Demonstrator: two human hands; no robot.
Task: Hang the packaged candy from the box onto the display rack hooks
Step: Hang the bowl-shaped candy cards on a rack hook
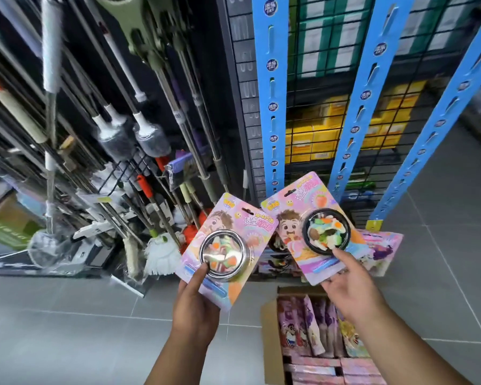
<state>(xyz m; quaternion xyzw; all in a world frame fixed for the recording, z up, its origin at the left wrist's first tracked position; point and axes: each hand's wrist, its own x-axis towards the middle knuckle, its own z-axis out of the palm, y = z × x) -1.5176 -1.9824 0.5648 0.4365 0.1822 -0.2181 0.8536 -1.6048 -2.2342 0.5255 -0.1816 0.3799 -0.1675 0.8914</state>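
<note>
Holding two at once: in the left hand, pinched at its lower edge with the thumb on the front, a pink printed blister card of candy with a silver-rimmed clear bowl; in the right hand, gripped likewise by the bottom edge with the thumb up against the bubble, a matching pink blister card with a black-rimmed bowl. Both raised above the open brown cardboard box of further packets on the grey tiled floor, and short of the black wire-grid display rack with its three blue slotted hanging strips. Long axes tilted up and away, hang-slots at the far top ends, so pointing rackward. Nearer of the two, by this reading: the right-hand card, its top edge just between the feet of the left and middle strips. Lower and off to the left, toward the mops and brooms beside the rack: the left-hand card. Hooks themselves too small to make out. Probably right hand first, slot lined up low on a strip, near the pink packets seemingly hung there.
</note>
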